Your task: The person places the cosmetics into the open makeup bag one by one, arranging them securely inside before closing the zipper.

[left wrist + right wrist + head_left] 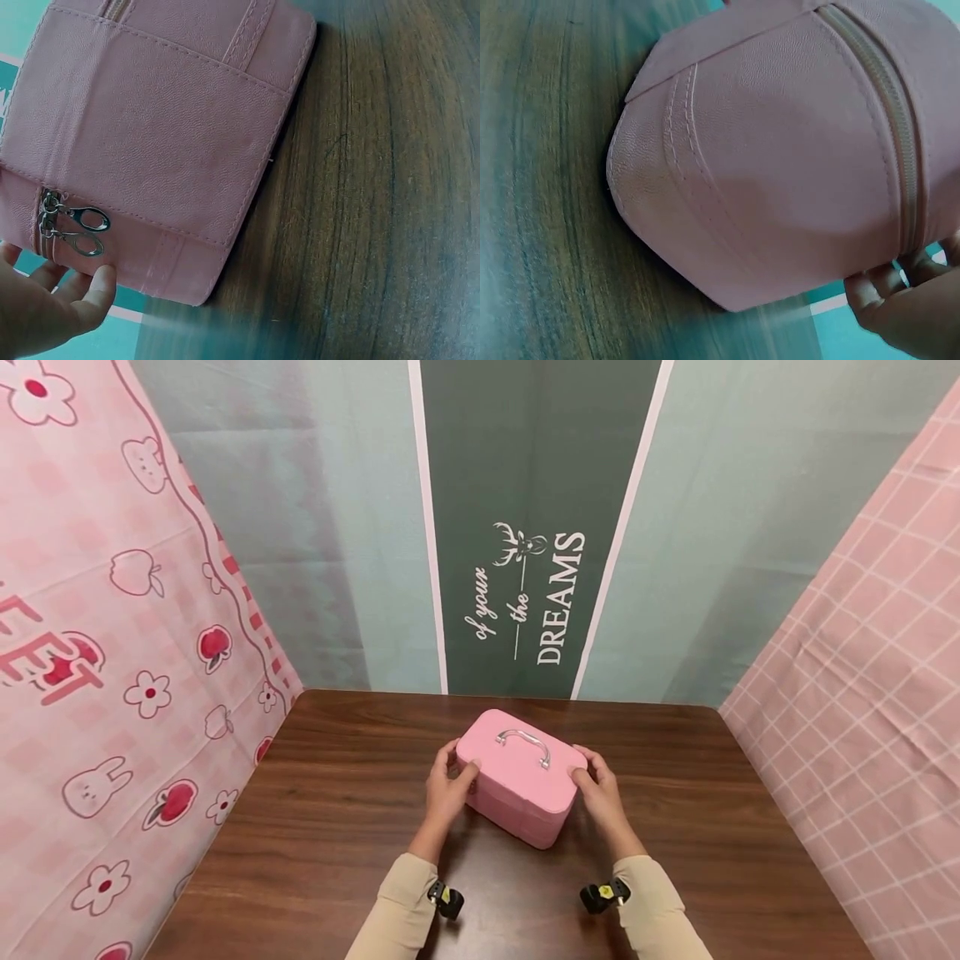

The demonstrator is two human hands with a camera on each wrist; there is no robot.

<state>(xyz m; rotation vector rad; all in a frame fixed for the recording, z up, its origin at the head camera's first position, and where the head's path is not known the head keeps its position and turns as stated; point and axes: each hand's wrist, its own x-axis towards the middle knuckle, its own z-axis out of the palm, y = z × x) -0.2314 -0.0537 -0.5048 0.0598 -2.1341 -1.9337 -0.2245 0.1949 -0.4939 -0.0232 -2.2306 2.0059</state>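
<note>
A pink cosmetic case (517,760) with a silver handle (523,742) on its lid sits at an angle on the brown table. My left hand (447,783) grips its left end, thumb on the near top edge and fingers round the side. At the opposite end my right hand (600,783) holds the case, thumb at the lid's corner. Two metal zipper pulls (91,218) hang close to the left fingers in the left wrist view. The zipper (900,120) curves along the case toward the right fingers in the right wrist view, where it looks closed.
Wood-grain table (337,827) surrounds the case. Behind it hangs a green curtain (525,460) with white lettering. Pink printed cloth (90,693) borders the left side, and pink checked cloth (877,652) the right. A black wrist camera (448,900) is strapped at the left sleeve, another (600,897) at the right.
</note>
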